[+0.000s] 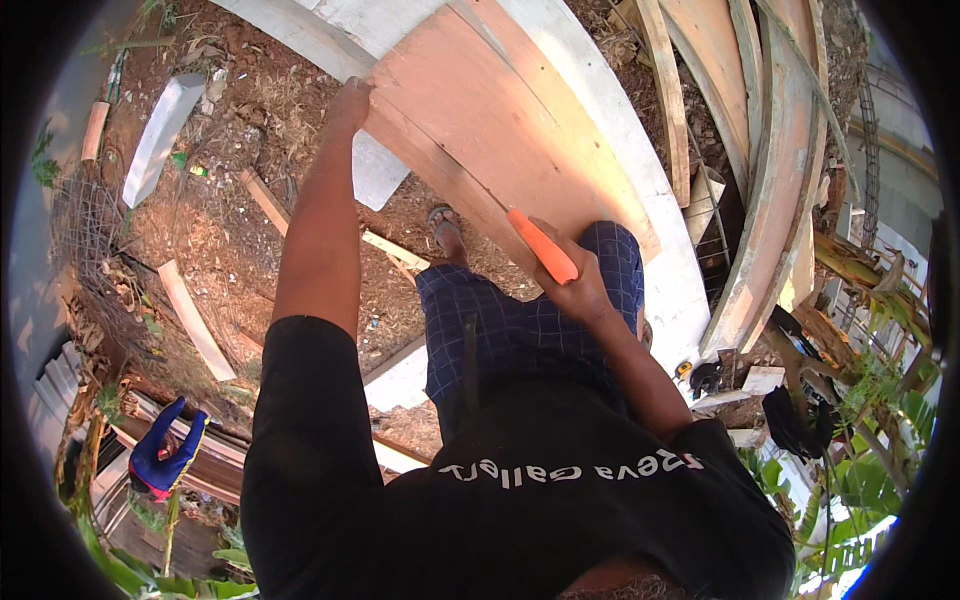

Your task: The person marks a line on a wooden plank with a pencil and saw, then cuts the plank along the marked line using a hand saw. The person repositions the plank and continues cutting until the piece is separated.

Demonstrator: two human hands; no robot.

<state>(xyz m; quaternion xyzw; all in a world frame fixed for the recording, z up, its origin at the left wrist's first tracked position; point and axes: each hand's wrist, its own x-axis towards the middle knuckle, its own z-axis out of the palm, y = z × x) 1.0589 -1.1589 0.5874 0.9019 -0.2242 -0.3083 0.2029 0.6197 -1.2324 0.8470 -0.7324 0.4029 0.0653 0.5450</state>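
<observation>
A reddish-brown plywood board (490, 95) lies across pale planks in front of me. My right hand (580, 290) is wrapped around the orange handle of a handsaw (540, 245). The saw's thin blade runs forward and left along a line in the board, close to its left part; how deep it sits I cannot make out. At the board's far left edge, my left hand (350, 105) grips the corner, its fingertips partly hidden.
Long wooden planks (775, 190) are stacked on the right. Loose strips, such as a pale offcut (195, 320), lie on dirt to the left. A tape measure (684, 370) rests at lower right. What looks like a person in blue (165, 450) is at lower left.
</observation>
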